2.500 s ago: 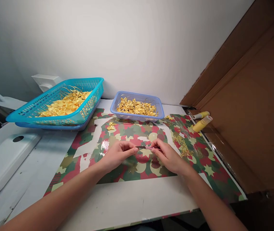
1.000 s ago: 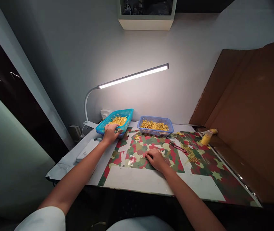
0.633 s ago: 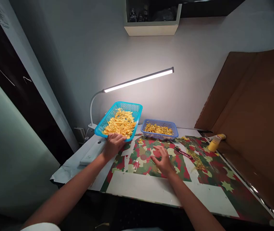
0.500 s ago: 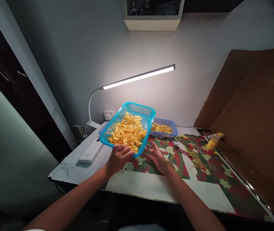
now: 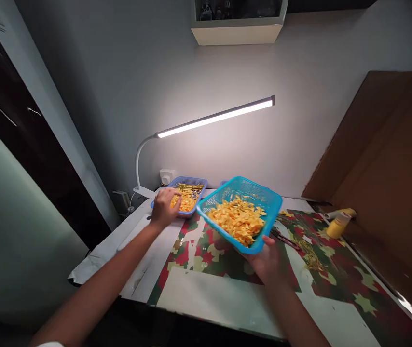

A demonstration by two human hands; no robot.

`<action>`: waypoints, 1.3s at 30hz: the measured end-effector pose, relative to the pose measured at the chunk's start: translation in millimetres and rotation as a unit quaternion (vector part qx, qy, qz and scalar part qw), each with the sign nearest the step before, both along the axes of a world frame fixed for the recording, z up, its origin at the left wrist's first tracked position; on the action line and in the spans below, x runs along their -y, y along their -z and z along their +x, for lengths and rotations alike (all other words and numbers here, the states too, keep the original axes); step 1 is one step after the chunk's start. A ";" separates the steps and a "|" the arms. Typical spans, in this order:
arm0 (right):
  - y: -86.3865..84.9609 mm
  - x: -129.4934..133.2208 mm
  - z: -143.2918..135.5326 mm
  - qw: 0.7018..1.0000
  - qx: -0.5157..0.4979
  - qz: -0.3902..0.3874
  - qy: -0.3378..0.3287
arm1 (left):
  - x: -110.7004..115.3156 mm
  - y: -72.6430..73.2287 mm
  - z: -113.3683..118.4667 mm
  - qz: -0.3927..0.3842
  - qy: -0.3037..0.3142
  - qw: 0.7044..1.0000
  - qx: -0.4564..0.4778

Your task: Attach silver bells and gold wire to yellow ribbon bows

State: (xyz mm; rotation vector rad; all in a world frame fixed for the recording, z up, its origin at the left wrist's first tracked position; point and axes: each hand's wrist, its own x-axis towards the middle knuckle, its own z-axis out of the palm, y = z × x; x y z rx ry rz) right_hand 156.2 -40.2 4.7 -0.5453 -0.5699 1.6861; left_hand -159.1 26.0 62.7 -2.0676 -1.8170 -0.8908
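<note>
My right hand point(image 5: 267, 262) grips the near right corner of a turquoise plastic basket point(image 5: 273, 205), holding it tilted above the table. Inside lies a heap of small yellow-orange ribbon-like pieces point(image 5: 240, 219). Over the front left part of a blue-violet basket point(image 5: 201, 195) hovers my left hand point(image 5: 164, 209), fingers apart and curved, with nothing visible in them. That basket holds more yellow pieces point(image 5: 185, 201) and thin golden strands point(image 5: 187, 187). Whether the left fingers touch its rim or contents I cannot tell.
A lit bar lamp point(image 5: 215, 117) arches over the table. To the right lie dark red-handled snippers point(image 5: 285, 239), golden scraps point(image 5: 312, 260) and a yellow spool point(image 5: 338, 225). Cardboard point(image 5: 383, 144) stands along the right side. Another blue basket is mostly hidden behind the turquoise one.
The turquoise basket has moved right, from both hands into my right hand's hold. My left hand has let go of it and shifted left to the blue-violet basket, which is now uncovered.
</note>
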 end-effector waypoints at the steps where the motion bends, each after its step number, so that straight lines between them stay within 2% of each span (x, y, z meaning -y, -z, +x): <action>1: -1.6 -0.6 2.5 0.999 -0.022 -0.008 0.023 | -20.4 -4.8 -13.7 -0.020 -0.012 1.000 -0.006; 4: -3.6 -2.7 7.8 0.996 -0.046 -0.031 0.074 | -76.5 -9.7 -38.0 -0.102 -0.013 0.994 -0.033; 7: -2.1 -4.4 9.5 0.992 -0.030 -0.042 0.116 | -119.5 1.8 -32.8 -0.198 0.031 0.978 -0.064; 10: 0.2 -5.7 8.8 0.991 -0.022 -0.033 0.127 | -149.5 20.4 -14.6 -0.286 0.077 0.951 -0.087; 14: 0.8 -6.4 7.2 0.991 -0.025 -0.041 0.126 | -174.7 36.0 -7.1 -0.343 0.085 0.928 -0.118; 19: 0.2 -5.0 6.0 0.990 -0.036 -0.051 0.125 | -191.8 39.1 -13.9 -0.325 0.082 0.930 -0.151; 25: 12.9 -7.9 14.9 0.989 -0.028 -0.050 0.135 | -198.9 46.6 -0.5 -0.315 0.078 0.932 -0.165; 30: 14.8 -11.4 30.0 0.988 -0.006 0.007 0.151 | -196.3 51.5 -0.2 -0.320 0.063 0.935 -0.140; 34: 9.2 -13.9 37.8 0.983 0.004 0.014 0.182 | -194.9 46.1 -2.5 -0.322 0.062 0.940 -0.095; 39: 4.0 -15.2 41.2 0.978 0.017 -0.005 0.206 | -200.0 27.9 -3.4 -0.292 0.075 0.953 -0.016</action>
